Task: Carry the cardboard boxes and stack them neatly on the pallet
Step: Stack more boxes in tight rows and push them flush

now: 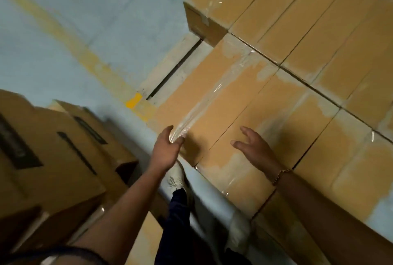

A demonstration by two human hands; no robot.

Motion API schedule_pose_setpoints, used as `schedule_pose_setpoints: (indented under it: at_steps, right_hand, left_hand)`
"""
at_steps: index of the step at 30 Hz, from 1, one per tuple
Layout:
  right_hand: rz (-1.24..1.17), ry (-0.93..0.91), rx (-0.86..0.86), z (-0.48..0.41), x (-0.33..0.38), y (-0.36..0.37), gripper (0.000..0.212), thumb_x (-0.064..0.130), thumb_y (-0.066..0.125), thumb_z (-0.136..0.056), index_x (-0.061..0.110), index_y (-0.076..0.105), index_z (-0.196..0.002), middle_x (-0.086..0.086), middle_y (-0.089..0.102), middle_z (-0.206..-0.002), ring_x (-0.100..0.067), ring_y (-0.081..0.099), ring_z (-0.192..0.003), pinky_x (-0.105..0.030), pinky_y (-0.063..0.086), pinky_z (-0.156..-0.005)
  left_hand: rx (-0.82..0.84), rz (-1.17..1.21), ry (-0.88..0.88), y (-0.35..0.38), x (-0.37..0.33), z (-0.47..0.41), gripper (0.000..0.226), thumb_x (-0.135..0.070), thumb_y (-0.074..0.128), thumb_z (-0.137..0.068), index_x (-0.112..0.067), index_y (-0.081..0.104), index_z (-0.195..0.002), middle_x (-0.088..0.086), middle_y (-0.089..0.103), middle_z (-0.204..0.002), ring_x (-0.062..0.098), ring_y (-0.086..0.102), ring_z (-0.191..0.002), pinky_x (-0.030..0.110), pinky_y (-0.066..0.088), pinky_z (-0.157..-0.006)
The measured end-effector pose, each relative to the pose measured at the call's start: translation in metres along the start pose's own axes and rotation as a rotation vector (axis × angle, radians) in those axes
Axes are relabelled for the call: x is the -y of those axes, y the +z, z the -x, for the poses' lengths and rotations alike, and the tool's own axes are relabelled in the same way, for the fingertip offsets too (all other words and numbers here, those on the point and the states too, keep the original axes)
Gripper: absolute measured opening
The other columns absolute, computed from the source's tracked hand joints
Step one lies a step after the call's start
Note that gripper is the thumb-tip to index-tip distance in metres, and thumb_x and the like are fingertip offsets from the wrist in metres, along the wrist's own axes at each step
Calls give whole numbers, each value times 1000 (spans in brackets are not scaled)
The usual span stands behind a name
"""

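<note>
Nearest, a white shoe [177, 178] stood on the floor [53, 41] between loose cartons [53, 158] on the left and the stack on the right. Just beyond it the left hand [168, 148] curled its fingers round the taped near edge of a cardboard box [197, 99], while the right hand [255, 150] was open, fingers spread over the box tops beside it, contact unclear. That box sat tight among stacked boxes [319, 52] on the pallet [180, 60], whose pale slats showed at the far-left corner.
</note>
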State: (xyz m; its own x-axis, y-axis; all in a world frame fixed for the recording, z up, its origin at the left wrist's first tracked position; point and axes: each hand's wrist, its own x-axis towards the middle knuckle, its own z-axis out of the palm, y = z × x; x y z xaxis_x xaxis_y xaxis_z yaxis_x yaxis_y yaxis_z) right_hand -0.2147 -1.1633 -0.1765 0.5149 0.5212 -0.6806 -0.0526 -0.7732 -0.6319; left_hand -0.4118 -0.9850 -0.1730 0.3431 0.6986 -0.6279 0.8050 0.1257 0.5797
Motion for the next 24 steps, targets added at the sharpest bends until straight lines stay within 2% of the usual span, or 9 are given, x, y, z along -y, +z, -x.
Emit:
schedule_pose_setpoints:
  at_steps: [2,6,8,10,12,16,20,24]
  right_hand:
    - [10,-21,36,13,3,3,65,31,71,-92,24,45,-151,-1,46,-156,-20,44,-141,-38,38,-113]
    - [40,-78,128,40,32,25,62,28,72,-93,24,47,-149,2,47,-154,-16,46,-139,-27,36,-101]
    - [50,-121,184,54,54,42,60,26,71,-93,25,47,-148,3,48,-153,-15,47,-136,-26,35,-99]
    - [63,-171,252,68,82,62,59,26,70,-94,25,47,-148,4,48,-153,-12,47,-134,-27,35,-100]
    - [94,-212,317,87,115,84,58,26,69,-95,25,47,-148,5,49,-151,-11,47,-133,-27,34,-100]
    - [137,-327,436,137,195,130,55,26,67,-96,25,48,-148,8,50,-148,-9,48,-132,-26,34,-103]
    - [104,-419,545,191,281,182,50,37,64,-98,34,50,-145,15,52,-146,-6,48,-135,-37,37,-116]
    - [122,-498,622,238,348,234,55,49,57,-99,32,45,-151,13,49,-151,-8,46,-138,-47,37,-118]
  left_hand:
    - [-3,55,-34,1,18,37,63,-45,63,-99,-23,42,-154,2,42,-159,27,45,-142,46,38,-117]
    - [-39,202,-127,-16,55,99,58,-43,66,-98,-22,49,-149,0,47,-154,21,45,-141,39,39,-115]
    - [-65,284,-179,-34,72,125,52,-41,66,-98,-21,53,-145,0,52,-149,20,49,-137,40,41,-114]
    - [-114,374,-251,-56,88,153,43,-39,65,-99,-20,58,-138,-2,58,-138,17,53,-128,35,43,-107]
    - [-209,480,-304,-80,103,186,26,-35,65,-100,-24,64,-124,-4,63,-126,15,57,-119,28,42,-95]
    - [-360,624,-332,-135,127,260,11,-33,63,-100,-32,70,-109,-8,70,-113,11,62,-110,29,46,-87]
    - [-571,789,-437,-195,158,320,16,-20,60,-102,-19,76,-99,2,75,-103,24,68,-102,35,50,-85]
    - [-844,945,-558,-247,183,362,24,-9,52,-99,-4,73,-89,19,74,-90,32,68,-86,33,47,-72]
